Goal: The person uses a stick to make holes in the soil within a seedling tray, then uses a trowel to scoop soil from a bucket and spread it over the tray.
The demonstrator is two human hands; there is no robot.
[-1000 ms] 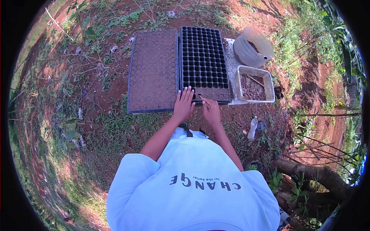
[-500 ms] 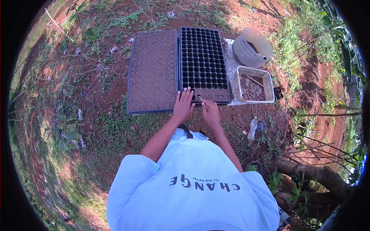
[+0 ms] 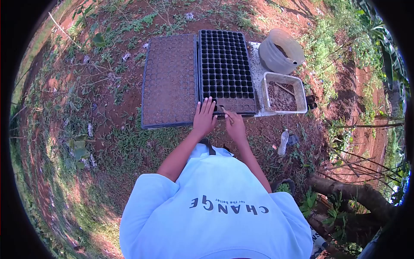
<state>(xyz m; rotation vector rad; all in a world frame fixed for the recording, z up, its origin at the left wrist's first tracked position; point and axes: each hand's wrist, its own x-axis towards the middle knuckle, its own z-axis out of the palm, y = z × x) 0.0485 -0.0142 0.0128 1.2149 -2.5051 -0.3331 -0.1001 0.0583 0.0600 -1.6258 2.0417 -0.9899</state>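
Observation:
A black seedling tray (image 3: pixel 226 64) lies in front of me, its far cells holding no soil and its nearest rows filled with brown soil. Across its near left corner rests my left hand (image 3: pixel 204 118), open, fingers stretched forward over the rim and cells. My right hand (image 3: pixel 235 127) is closed at the near edge, pinching a thin stick-like tool (image 3: pixel 224 111). The tool's tip points at the soil-filled cells close to my left fingertips; its exact contact is too small to tell. Left of this tray, touching or nearly so, lies a second seedling tray (image 3: pixel 169 82) full of soil.
Right of the trays, a speckled white board (image 3: pixel 255 54) carries a cut plastic container (image 3: pixel 280 52) and a white rectangular tub (image 3: pixel 266 97) with brown material and a stick (image 3: pixel 284 89). A plastic bottle (image 3: pixel 283 143) lies on the ground. Branches (image 3: pixel 345 190) stand at lower right.
The view has shifted very slightly. My left hand stays on the tray corner, and the tool in my right hand has moved only a little at its tip.

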